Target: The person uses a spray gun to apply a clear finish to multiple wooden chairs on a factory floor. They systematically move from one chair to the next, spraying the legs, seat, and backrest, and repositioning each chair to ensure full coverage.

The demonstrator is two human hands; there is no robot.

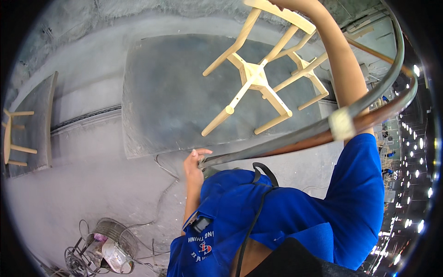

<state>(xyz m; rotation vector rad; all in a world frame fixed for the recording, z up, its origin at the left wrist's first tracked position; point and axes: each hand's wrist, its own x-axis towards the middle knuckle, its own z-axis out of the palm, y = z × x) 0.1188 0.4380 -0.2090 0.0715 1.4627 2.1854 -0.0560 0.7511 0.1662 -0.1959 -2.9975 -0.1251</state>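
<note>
My left hand (194, 165) is closed at the lower end of a grey hose (281, 147), its thumb and a finger showing. From there the hose runs up to the right, past my right arm, and bends back at the far right. My right arm reaches up to the top edge, where my right hand (287, 3), partly cut off, grips the edge of a pale wooden chair frame (254, 76). The frame is tilted over a dark tabletop (161, 92), its legs spread toward the lower left. More pale legs and crosspieces (307, 69) show just behind it on the right.
At the far left, another pale wooden piece with legs (20, 148) rests by a dark board (39, 129). On the floor at lower left stands a basket (110, 226) with bags and tangled cables. A brown hose (300, 144) runs beside the grey one, with pale tape around them.
</note>
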